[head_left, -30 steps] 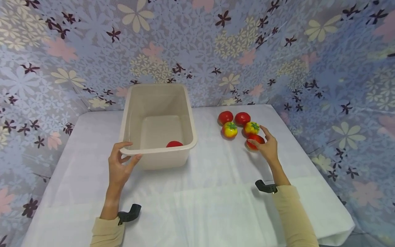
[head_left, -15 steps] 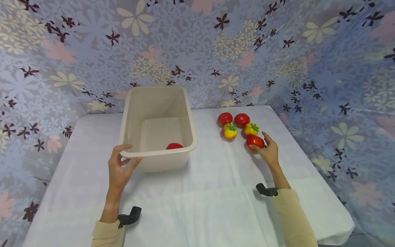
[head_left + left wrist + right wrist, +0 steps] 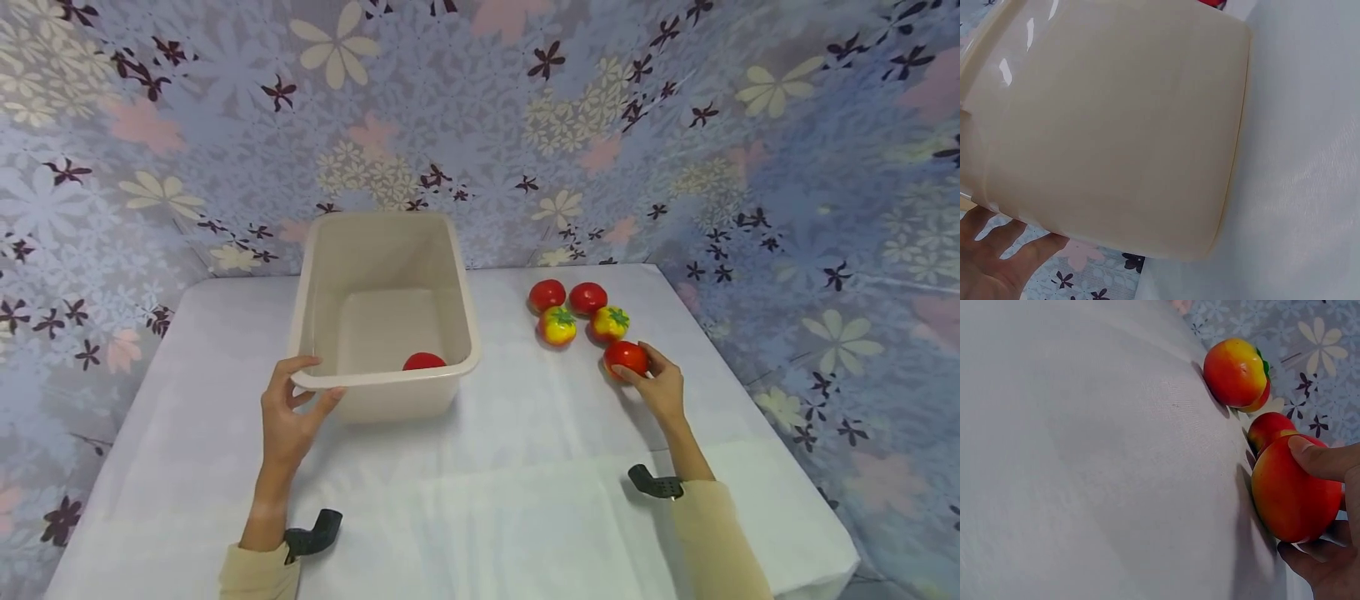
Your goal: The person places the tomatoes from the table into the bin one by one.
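Observation:
My right hand (image 3: 660, 387) grips a red tomato (image 3: 626, 359) at the near end of a small group, thumb on one side and fingers round the other. In the right wrist view this tomato (image 3: 1294, 487) shows a yellowish tint at its edge, and its shadow falls on the cloth beside it. On the left, my left hand (image 3: 291, 417) holds the near left corner of a beige plastic bin (image 3: 397, 402), fingers over the rim and thumb on the outer wall. One red tomato (image 3: 424, 362) lies inside, partly hidden by the near rim.
Two red tomatoes (image 3: 547, 295) and two yellow-red ones with green tops, such as the left one (image 3: 557, 327), lie on the white-covered table (image 3: 495, 483) just beyond my right hand. Flower-patterned cloth (image 3: 480, 125) rises behind the table and along its right side.
My right hand has closed round the red tomato and drawn it slightly right and toward me, away from the yellow-red one. My left hand keeps its hold on the bin.

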Tool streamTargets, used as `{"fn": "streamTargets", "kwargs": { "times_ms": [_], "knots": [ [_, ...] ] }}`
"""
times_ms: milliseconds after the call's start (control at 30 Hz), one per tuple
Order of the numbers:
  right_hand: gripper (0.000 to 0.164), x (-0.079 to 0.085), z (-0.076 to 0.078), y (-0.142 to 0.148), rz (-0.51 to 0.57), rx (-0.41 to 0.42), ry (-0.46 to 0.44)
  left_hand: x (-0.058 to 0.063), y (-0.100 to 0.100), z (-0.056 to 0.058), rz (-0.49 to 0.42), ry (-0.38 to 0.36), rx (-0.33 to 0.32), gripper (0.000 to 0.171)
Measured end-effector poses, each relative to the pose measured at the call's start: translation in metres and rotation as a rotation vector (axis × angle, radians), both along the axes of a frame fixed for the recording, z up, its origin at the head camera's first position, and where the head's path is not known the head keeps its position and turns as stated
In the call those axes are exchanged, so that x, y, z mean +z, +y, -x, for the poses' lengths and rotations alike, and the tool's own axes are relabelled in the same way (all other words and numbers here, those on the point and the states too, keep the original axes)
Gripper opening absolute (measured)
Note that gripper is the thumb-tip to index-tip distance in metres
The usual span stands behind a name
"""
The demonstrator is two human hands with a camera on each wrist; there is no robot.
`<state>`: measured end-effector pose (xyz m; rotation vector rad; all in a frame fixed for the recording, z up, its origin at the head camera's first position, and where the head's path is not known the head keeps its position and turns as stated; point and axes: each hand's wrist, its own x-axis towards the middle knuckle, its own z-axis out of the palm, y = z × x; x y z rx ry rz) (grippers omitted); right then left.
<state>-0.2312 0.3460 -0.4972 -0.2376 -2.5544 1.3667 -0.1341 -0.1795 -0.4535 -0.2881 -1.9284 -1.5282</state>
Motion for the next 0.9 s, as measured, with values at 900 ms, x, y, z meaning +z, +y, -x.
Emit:
{"fn": "streamTargets", "kwargs": {
  "times_ms": [900],
  "knots": [
    [0.064,0.037,0.001,-0.008,0.14,0.093,0.086,0.01,0.008,-0.008,-0.025,0.039,0.002,0.05]
  ]
}}
